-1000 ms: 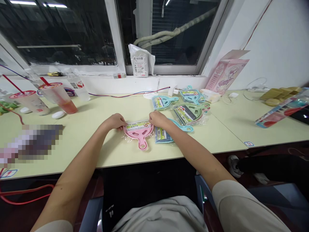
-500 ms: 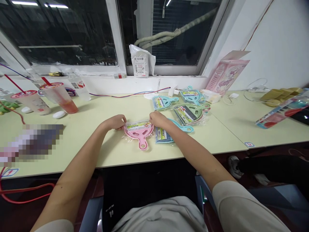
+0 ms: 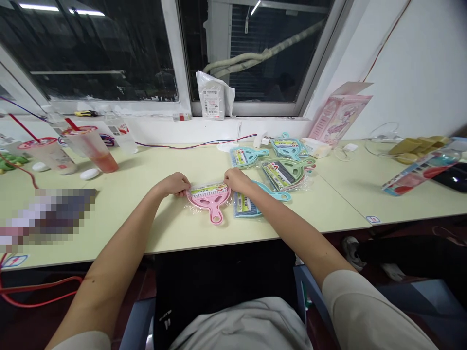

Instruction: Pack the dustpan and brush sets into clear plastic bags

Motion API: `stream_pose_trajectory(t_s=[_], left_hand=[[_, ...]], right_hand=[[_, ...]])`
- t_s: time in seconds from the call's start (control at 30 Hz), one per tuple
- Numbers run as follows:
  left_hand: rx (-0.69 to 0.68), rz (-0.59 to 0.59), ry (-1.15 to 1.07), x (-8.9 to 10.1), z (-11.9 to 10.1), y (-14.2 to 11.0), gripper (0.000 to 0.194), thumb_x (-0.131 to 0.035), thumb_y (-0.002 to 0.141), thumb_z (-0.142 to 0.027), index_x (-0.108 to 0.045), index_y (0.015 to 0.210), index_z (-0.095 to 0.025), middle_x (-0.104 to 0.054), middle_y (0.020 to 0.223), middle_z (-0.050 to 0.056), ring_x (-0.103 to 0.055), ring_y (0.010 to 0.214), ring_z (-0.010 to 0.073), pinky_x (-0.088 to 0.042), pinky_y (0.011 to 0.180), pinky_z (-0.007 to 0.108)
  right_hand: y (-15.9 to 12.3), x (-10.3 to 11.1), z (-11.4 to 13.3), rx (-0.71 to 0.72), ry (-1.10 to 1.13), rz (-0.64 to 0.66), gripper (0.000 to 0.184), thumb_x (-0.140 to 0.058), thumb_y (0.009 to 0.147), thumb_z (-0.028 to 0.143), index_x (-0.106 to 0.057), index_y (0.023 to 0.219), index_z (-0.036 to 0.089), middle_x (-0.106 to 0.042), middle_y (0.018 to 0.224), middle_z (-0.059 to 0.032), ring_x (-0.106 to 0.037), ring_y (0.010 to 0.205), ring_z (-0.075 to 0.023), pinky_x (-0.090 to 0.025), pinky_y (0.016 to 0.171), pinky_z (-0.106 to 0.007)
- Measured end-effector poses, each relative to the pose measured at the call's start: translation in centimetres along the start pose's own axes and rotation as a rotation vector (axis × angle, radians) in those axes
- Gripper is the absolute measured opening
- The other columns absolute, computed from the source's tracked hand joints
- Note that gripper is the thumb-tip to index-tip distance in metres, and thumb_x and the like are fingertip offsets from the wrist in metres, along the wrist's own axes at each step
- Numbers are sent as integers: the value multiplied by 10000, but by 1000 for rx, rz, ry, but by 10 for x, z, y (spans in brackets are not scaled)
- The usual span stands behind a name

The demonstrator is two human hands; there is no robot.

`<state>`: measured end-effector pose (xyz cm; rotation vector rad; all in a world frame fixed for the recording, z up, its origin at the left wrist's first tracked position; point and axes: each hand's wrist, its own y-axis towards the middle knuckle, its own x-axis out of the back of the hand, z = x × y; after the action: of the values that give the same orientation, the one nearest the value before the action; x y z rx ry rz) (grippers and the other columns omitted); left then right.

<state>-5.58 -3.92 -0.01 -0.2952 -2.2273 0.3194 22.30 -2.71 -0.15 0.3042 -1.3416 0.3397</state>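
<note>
A pink mini dustpan-and-brush set (image 3: 209,201) in clear plastic wrap lies on the table in front of me, its handle toward me. My left hand (image 3: 174,184) pinches the wrap at its upper left corner. At the upper right corner, my right hand (image 3: 236,180) is closed on the same set. Partly under my right forearm lies a light blue dustpan set (image 3: 245,205). Behind it are a green set (image 3: 286,173) with others stacked beneath, a blue set (image 3: 248,156) and another blue set (image 3: 290,147).
On the left stand two plastic cups with straws, one cup (image 3: 84,148) holding reddish drink, beside a bottle (image 3: 122,133). A white package (image 3: 213,99) rests on the sill. Rightward are a pink box (image 3: 341,116), yellow trays (image 3: 419,148) and a transparent-and-red package (image 3: 414,174).
Both hands keep their hold on the pink set, which lies almost where it was. The camera view has shifted slightly.
</note>
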Motion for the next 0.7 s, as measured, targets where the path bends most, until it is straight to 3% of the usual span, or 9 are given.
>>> stream_pose_trajectory(t_s=[0.1, 0.2, 0.27, 0.37, 0.43, 0.53, 0.67, 0.7], left_hand=[[22, -93, -37, 4, 9, 6, 114, -613, 737, -135, -710, 679, -158, -691, 597, 68, -590, 491, 143, -460, 487, 236], [97, -219, -55, 9, 19, 14, 137, -602, 718, -121, -688, 615, -151, -694, 607, 85, -596, 500, 149, -478, 504, 248], [162, -269, -71, 12, 24, 18, 133, -604, 699, -120, -684, 596, -145, -705, 627, 102, -607, 511, 156, -493, 523, 260], [184, -260, -72, 15, 26, 17, 122, -617, 690, -156, -682, 586, -150, -677, 586, 101, -585, 490, 165, -474, 512, 280], [156, -262, -41, 18, 24, 13, 118, -629, 695, -203, -694, 608, -157, -603, 502, 71, -535, 456, 170, -426, 486, 294], [130, -356, -9, 22, 21, 7, 156, -627, 723, -270, -738, 685, -168, -530, 462, 41, -518, 475, 186, -399, 511, 308], [145, -615, 19, 23, 24, 6, 213, -581, 777, -300, -751, 756, -174, -665, 658, 88, -623, 659, 224, -426, 601, 315], [156, -631, 25, 22, 25, 6, 232, -561, 794, -305, -752, 796, -173, -686, 706, 101, -636, 700, 233, -426, 614, 319]], right_hand=[[-1, 9, 2, 63, 54, -58, 407, -438, 1078, 341, -789, 996, 152, -782, 1034, -140, -697, 978, -225, -443, 843, -273], [-6, 18, 11, 63, 60, -143, 412, -427, 1085, 394, -756, 1192, 171, -771, 1177, -143, -672, 1149, -249, -446, 927, -290], [-12, 20, 20, 53, 28, -133, 410, -485, 1060, 435, -725, 1265, 173, -750, 1235, -157, -658, 1197, -271, -463, 947, -307], [-16, 16, 36, 82, -73, -48, 431, -535, 1028, 495, -732, 1221, 163, -726, 1255, -182, -658, 1186, -303, -495, 941, -336], [-15, 10, 42, 89, -140, -37, 399, -549, 1024, 444, -717, 1232, 147, -707, 1278, -196, -650, 1192, -314, -507, 939, -351], [-4, 3, 41, 63, -204, -45, 331, -542, 996, 209, -682, 1280, 113, -698, 1281, -212, -648, 1190, -311, -508, 936, -366], [16, 3, 31, 45, -279, -41, 350, -553, 944, 103, -695, 1263, 104, -702, 1257, -222, -584, 1275, -346, -463, 1014, -419], [20, 4, 29, 48, -295, -35, 337, -559, 944, 109, -706, 1248, 108, -705, 1247, -218, -556, 1303, -359, -450, 1033, -432]])
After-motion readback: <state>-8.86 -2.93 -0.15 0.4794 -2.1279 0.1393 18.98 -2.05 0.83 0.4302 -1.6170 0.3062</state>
